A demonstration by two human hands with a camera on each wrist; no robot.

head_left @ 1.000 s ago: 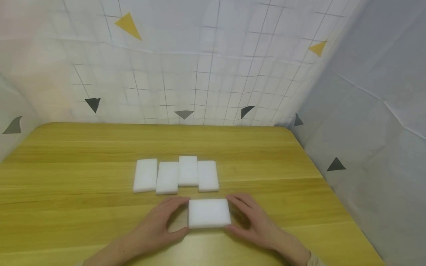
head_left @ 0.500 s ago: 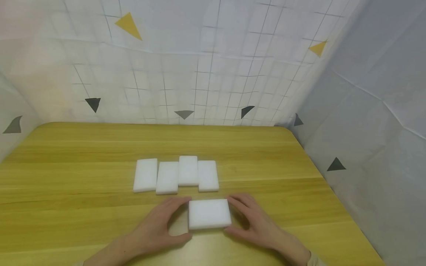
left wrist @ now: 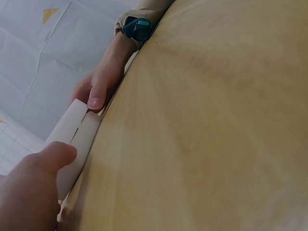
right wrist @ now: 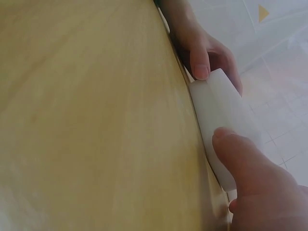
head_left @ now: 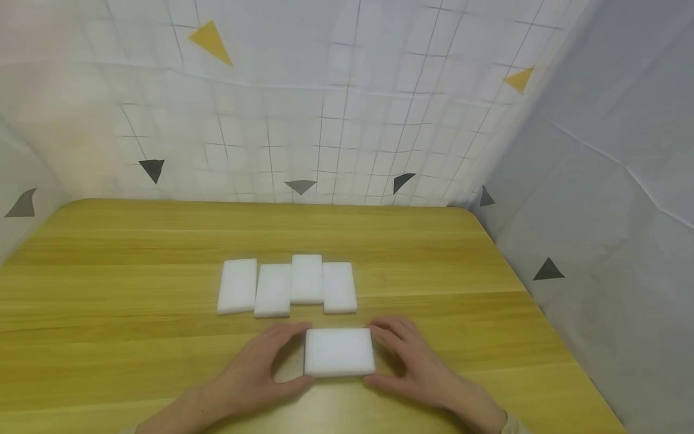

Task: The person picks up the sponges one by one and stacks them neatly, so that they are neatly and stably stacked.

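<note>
Two white sponges (head_left: 339, 352), flat rectangular blocks, lie stacked near the front of the table; the left wrist view shows a slit between the upper sponge (left wrist: 68, 120) and the lower sponge (left wrist: 86, 134). My left hand (head_left: 265, 363) grips the stack at its left end, thumb at the near corner and fingers at the far one. From the other end my right hand (head_left: 414, 361) holds it the same way, its thumb (right wrist: 236, 151) against the near long side. Parts of the fingers are hidden behind the sponges in both wrist views.
Several more white sponges (head_left: 273, 290) lie side by side, unevenly lined up, just beyond the stack on the wooden table (head_left: 135, 355). A pale gridded sheet (head_left: 260, 120) stands behind the table, and a grey sheet (head_left: 612, 199) borders its right side.
The upper sponge has shifted slightly toward me and to the left, and its edges now look straighter. My left thumb moved a little inward along the near edge.
</note>
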